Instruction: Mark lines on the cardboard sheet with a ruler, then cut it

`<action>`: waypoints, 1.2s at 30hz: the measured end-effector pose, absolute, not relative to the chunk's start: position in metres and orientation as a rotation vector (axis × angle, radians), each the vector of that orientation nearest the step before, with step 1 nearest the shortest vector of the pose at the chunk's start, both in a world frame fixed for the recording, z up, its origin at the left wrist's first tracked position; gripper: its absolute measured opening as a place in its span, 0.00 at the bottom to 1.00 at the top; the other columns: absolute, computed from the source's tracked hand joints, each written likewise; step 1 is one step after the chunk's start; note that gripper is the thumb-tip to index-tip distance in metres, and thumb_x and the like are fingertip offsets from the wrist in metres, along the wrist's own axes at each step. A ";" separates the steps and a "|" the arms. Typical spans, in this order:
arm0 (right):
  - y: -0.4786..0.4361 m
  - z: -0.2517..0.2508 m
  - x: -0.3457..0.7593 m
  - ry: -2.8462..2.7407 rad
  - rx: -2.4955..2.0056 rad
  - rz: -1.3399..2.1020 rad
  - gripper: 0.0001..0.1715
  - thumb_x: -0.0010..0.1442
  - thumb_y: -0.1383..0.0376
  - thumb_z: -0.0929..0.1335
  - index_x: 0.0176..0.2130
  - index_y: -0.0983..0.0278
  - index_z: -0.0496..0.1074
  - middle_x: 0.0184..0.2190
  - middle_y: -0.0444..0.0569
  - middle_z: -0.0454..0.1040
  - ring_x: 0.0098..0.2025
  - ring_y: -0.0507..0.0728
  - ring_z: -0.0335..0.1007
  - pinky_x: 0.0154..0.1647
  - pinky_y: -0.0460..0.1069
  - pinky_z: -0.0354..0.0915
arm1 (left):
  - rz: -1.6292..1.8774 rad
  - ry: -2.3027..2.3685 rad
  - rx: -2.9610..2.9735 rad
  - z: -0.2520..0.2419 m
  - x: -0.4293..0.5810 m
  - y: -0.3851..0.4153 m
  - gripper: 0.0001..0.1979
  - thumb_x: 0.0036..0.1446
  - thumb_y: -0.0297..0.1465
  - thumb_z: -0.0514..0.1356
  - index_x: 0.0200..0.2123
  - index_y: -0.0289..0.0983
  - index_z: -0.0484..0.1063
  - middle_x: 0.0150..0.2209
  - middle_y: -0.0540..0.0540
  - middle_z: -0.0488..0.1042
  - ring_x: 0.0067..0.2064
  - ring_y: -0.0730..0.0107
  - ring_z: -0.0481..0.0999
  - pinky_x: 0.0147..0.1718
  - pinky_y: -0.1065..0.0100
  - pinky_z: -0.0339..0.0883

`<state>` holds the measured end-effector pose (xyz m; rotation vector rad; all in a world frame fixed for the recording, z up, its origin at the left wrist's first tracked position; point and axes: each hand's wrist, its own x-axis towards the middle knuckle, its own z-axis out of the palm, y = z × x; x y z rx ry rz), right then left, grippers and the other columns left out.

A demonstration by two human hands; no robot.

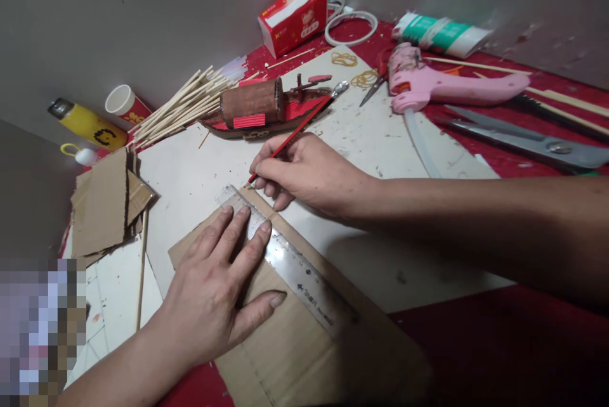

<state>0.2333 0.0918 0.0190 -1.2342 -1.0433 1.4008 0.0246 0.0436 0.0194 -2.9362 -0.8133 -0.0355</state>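
Note:
My left hand point(214, 286) lies flat with its fingers spread, fingertips pressing a clear plastic ruler point(290, 261) onto a sheet of brown cardboard point(280, 356). Near the ruler's far end, my right hand point(304, 172) is closed around a red and black pencil point(304, 128). Its point is down at the cardboard's far edge, beside the ruler. Just beyond that hand sits a brown model boat point(252, 106) with red parts. The cardboard rests partly on a white board point(181, 172).
Cardboard pieces point(102, 204), a yellow bottle point(90, 125), a paper cup point(124, 103) and wooden sticks point(181, 106) are at left. Behind stands a red tissue pack point(295, 20). To the right lie a pink glue gun point(457, 83) and large scissors point(533, 137).

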 end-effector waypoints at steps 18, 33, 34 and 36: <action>0.090 0.014 0.232 -1.316 -1.274 1.264 0.12 0.56 0.78 0.64 0.26 0.64 0.65 0.21 0.42 0.68 0.24 0.51 0.66 0.23 0.45 0.64 | -0.091 -0.818 -2.955 0.019 0.026 0.045 0.35 0.62 0.48 0.58 0.64 0.31 0.64 0.64 0.26 0.64 0.66 0.34 0.62 0.56 0.40 0.67; 0.087 0.010 0.229 -1.470 -1.250 1.119 0.11 0.58 0.76 0.64 0.27 0.64 0.67 0.21 0.40 0.66 0.26 0.50 0.61 0.28 0.47 0.57 | -0.111 -0.833 -2.975 0.022 0.027 0.044 0.35 0.60 0.48 0.60 0.63 0.31 0.66 0.63 0.26 0.66 0.65 0.33 0.64 0.55 0.40 0.68; 0.087 0.010 0.229 -1.476 -1.249 1.116 0.11 0.58 0.76 0.64 0.27 0.64 0.66 0.21 0.40 0.66 0.26 0.50 0.61 0.28 0.47 0.57 | -0.106 -0.834 -2.976 0.022 0.028 0.045 0.35 0.60 0.48 0.60 0.63 0.31 0.66 0.63 0.26 0.66 0.64 0.33 0.64 0.55 0.39 0.68; 0.087 0.010 0.229 -1.486 -1.239 1.108 0.11 0.58 0.76 0.64 0.27 0.64 0.66 0.21 0.40 0.65 0.26 0.50 0.61 0.29 0.47 0.57 | -0.109 -0.831 -2.976 0.022 0.028 0.045 0.34 0.60 0.48 0.60 0.62 0.31 0.67 0.62 0.26 0.67 0.64 0.33 0.65 0.55 0.39 0.69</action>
